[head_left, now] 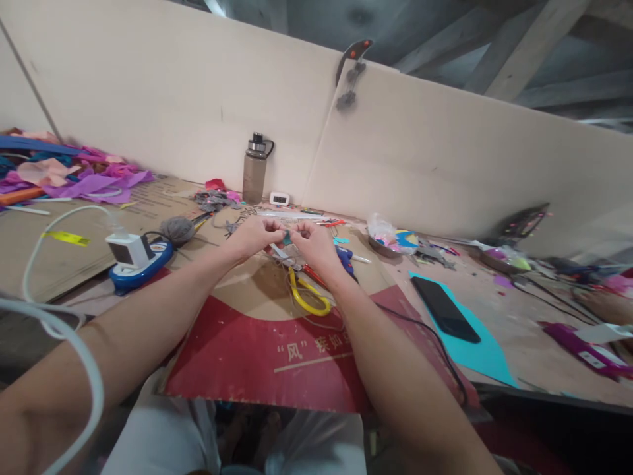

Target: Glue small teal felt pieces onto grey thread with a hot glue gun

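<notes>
My left hand (257,236) and my right hand (314,245) meet over the middle of the table, fingertips pinched together. Between them is a small teal piece (287,237), too small to tell whether it is paper or felt. Just below the hands lie yellow-handled scissors (310,300), their blades partly hidden. A blue glue gun (345,259) rests beside my right wrist and is partly covered by it. Under everything is a red and tan cardboard sheet (257,359) with printed characters.
A blue power strip (141,267) with a white charger and grey yarn ball (177,231) are at left. Behind stand a bottle (254,168) and small clock (279,198). At right, a black phone (445,309) lies on a turquoise sheet (487,359). A partition (198,99) closes the back.
</notes>
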`<state>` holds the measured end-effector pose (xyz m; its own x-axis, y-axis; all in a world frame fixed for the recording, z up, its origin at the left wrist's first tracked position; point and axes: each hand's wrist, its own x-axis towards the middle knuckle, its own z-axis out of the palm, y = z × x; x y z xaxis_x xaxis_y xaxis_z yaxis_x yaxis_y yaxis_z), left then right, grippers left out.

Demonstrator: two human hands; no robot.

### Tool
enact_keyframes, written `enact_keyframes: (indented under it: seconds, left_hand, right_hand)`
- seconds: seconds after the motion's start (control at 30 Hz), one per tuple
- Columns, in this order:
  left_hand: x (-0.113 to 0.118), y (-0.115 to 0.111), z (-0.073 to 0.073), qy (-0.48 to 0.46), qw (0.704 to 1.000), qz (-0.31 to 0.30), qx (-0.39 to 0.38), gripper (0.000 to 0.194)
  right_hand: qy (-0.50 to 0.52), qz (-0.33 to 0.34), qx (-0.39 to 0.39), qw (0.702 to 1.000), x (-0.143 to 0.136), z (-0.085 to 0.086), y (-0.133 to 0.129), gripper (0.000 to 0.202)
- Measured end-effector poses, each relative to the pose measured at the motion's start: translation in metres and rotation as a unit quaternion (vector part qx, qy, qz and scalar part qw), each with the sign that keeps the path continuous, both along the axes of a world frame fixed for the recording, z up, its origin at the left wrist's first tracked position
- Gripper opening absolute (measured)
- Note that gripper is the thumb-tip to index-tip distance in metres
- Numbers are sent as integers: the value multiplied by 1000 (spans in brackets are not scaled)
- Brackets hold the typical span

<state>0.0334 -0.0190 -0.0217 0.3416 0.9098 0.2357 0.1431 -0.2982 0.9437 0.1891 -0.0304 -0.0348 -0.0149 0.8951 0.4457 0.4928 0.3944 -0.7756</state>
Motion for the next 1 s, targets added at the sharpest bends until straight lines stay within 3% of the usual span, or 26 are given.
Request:
enact_keyframes:
  seconds: [0.23, 0.5, 0.73, 1.0]
  left_hand:
    - [-6, 5, -1, -13, 1000, -18, 9, 16]
    - [-9, 16, -5, -15, 999, 42, 2, 11]
    - [-6, 10, -3, -44, 999, 15, -13, 8]
    - [-4, 8, -2, -62, 998, 19, -5, 6]
  right_hand:
    - [20, 1, -13, 1000, -1, 2, 0, 20]
    - [39, 29, 61, 997, 0, -2, -1, 22]
    - [-26, 15, 149, 988, 0, -2, -2, 1]
    - [-83, -23, 163, 983, 1, 1, -3, 7]
